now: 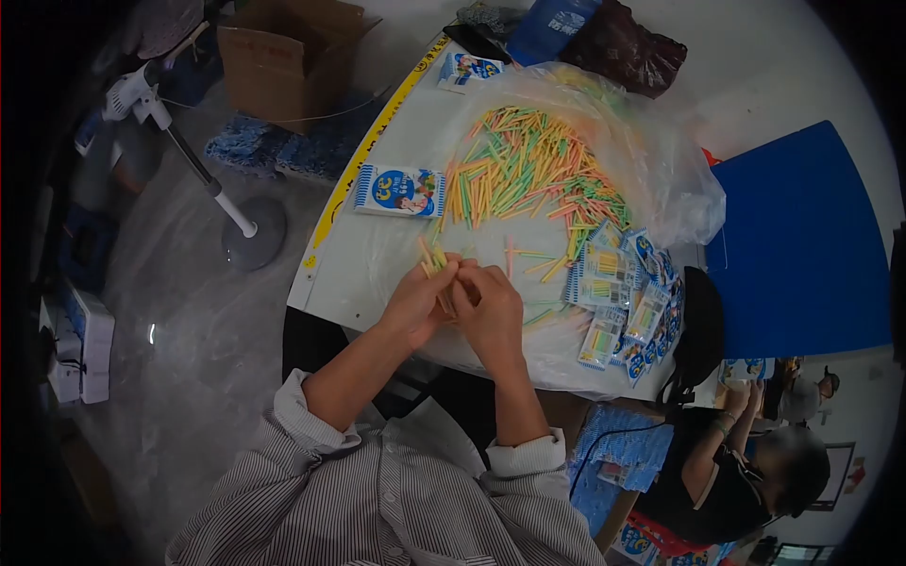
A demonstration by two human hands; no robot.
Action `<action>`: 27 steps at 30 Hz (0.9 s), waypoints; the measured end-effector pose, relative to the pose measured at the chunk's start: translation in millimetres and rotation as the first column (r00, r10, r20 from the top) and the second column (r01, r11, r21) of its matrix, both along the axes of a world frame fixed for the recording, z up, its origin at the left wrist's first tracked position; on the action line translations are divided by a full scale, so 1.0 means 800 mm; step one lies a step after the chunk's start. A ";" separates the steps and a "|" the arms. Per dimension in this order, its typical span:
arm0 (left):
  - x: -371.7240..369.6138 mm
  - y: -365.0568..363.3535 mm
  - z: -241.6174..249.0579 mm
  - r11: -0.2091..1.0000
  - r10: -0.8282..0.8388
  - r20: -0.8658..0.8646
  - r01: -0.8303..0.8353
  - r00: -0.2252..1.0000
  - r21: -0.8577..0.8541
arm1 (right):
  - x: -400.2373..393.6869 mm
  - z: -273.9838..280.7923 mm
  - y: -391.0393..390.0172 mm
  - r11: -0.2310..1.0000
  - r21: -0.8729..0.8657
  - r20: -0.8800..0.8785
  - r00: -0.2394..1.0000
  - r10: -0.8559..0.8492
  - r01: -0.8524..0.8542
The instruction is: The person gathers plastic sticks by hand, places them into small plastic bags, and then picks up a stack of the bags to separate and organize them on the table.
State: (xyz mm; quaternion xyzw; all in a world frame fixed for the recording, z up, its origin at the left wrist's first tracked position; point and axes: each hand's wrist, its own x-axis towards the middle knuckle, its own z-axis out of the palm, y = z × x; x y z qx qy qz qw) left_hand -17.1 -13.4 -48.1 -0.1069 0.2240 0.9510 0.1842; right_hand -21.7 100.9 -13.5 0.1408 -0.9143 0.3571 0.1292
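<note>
My left hand (pixel 411 300) is closed around a small bunch of pastel candy sticks (pixel 431 255), whose yellow and pink ends poke up past the fingers. Pressed against it, my right hand (pixel 493 307) has its fingers bent and pinched on the same bunch; the fingertips partly hide one another. Beyond both hands spreads a big heap of loose candy sticks (pixel 528 165) in yellow, green, pink and orange. A stack of blue-and-white packets (pixel 400 191) lies just past my left hand. To the right are several filled sachets (pixel 609 283) with sticks showing through clear windows.
A clear plastic bag (pixel 675 170) lies open around the heap on the white table (pixel 396 250). Another packet (pixel 469 71) is at the far edge. A blue panel (pixel 802 245) stands right, near a seated person (pixel 727 472). A cardboard box (pixel 283 61) and a fan (pixel 222 193) are left.
</note>
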 end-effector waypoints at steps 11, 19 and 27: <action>0.004 0.003 0.002 0.993 0.090 0.078 -0.084 0.993 -0.081 | -0.046 -0.026 0.063 0.931 0.280 -0.074 0.972 -0.222 0.234; 0.004 0.012 0.007 0.993 0.049 0.046 -0.043 0.998 -0.111 | 0.001 0.007 0.022 0.991 -0.115 0.056 0.996 0.073 -0.066; 0.002 -0.001 0.000 0.994 0.098 0.132 -0.092 0.986 -0.052 | -0.072 -0.014 0.114 0.950 0.310 -0.113 0.994 0.007 0.029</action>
